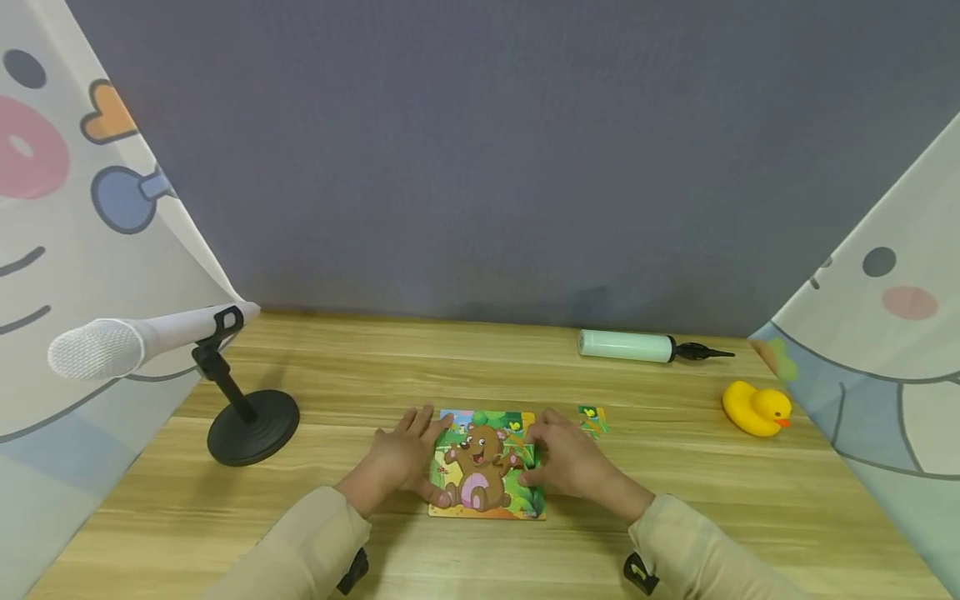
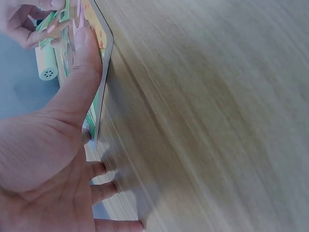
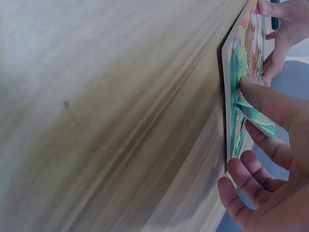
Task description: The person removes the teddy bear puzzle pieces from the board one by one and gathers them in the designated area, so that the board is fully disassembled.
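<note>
only the right wrist view clearly shows the right hand [image 3: 285,198] pinching a tilted, flat green puzzle piece [image 3: 259,120]; the left hand [image 1: 403,460], fingers spread, touches the flat, colourful bear puzzle [image 1: 480,475].

No text is readable, even apparent print [image 1: 529,513] on the bear puzzle [image 1: 486,467].

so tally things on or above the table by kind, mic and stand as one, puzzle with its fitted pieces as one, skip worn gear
White microphone on round-based black stand: 1
Pale green cylindrical pump: 1
Yellow toy duck: 1
Flat rectangular bear-picture puzzle: 1
Separate green-printed puzzle pieces: 2, one lying loose, one in the right hand
Total: 6
</note>
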Demonstrator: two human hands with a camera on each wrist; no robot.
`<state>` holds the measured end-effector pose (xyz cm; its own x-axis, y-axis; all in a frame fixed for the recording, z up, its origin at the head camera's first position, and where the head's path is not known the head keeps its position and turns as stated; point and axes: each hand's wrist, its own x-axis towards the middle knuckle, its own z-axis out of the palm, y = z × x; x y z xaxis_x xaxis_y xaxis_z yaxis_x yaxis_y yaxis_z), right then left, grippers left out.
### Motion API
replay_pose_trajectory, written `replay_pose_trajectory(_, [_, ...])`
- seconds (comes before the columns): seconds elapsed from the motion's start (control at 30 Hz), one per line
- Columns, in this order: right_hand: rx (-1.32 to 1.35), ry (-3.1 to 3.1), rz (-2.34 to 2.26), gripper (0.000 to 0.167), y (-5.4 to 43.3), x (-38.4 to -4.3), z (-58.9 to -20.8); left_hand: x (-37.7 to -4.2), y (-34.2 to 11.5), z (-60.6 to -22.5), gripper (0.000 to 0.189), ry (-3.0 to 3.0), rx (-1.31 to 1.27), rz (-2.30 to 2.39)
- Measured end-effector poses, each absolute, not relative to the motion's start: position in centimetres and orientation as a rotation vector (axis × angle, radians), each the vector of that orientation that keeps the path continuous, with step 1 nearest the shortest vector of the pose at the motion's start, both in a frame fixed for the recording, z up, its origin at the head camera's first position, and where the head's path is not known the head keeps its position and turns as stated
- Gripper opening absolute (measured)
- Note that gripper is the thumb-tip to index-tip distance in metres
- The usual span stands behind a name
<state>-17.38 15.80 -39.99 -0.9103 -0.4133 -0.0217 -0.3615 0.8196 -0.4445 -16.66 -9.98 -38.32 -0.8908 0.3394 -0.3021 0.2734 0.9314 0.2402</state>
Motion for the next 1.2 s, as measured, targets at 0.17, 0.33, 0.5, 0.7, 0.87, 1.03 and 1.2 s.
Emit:
replay_pose_trajectory(0.17, [-0.67, 2.829, -0.762, 0.027, 16.2, -17.5, -40.0, -16.7, -10.0, -38.4, 0.118, 2.74, 0.448, 0.276])
replay_pose_trajectory(0.33, [-0.7, 2.785, -0.825, 0.02, 16.2, -17.7, -40.1, -16.7, -10.1, -38.6, 0.118, 2.739, 0.457, 0.276])
replay_pose_trajectory(0.5, [-0.754, 2.807, -0.74, 0.015, 15.8, -17.7, -40.0, -16.7, -10.1, -38.6, 0.118, 2.752, 0.463, 0.273])
replay_pose_trajectory(0.7, [-0.824, 2.847, -0.666, 0.019, 15.6, -17.3, -39.9, -16.7, -10.1, -38.5, 0.118, 2.755, 0.47, 0.258])
replay_pose_trajectory(0.87, [-0.764, 2.857, -0.691, 0.027, 15.7, -17.5, -39.9, -16.7, -10.0, -38.5, 0.118, 2.758, 0.463, 0.256])
replay_pose_trajectory(1.03, [-0.666, 2.836, -0.732, 0.044, 16.3, -18.1, -40.0, -16.8, -10.0, -38.6, 0.118, 2.756, 0.467, 0.255])
replay_pose_trajectory(1.2, [-0.688, 2.792, -0.74, 0.045, 17.2, -18.3, -39.8, -16.8, -9.9, -38.7, 0.118, 2.757, 0.466, 0.239])
